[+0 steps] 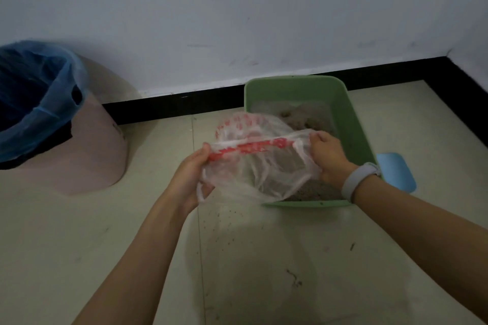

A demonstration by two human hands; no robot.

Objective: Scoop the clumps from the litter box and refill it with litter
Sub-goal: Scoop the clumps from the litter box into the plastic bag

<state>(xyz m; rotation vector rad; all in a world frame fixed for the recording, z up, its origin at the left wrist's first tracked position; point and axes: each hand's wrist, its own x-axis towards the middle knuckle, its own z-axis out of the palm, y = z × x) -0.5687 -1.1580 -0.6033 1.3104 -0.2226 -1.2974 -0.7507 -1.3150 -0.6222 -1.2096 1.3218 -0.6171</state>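
The floor (79, 232) is pale tile, running back to a white wall (237, 8) with a black skirting. At the left stands a pink bin (87, 155) lined with a blue bag (34, 103), its mouth open and well apart from the rest. By the wall, right of centre, sits the green litter box (353, 119), with grey litter (311, 192) lying in its bottom and some lumpy, darker patches toward the far end that may be clumps, though the dim light makes that hard to tell. A blue thing (396, 171), perhaps the scoop, lies just beside the box's right wall, untouched. Specks of litter are scattered on the floor in front of the box. Over the near left corner of the box hangs a thin clear plastic bag (253, 174) with red print, stretched between the two hands. The left hand (190, 177) pinches the bag's left edge with curled fingers, and the right hand (327, 158), a pale band (356, 179) on its wrist, grips the right edge, fingers closed round the film. The bag looks empty or nearly so. As a judgement, the task is near its start: the bag is being opened to take the waste, no scooping shows as done, and both the scooping and the refill are left.
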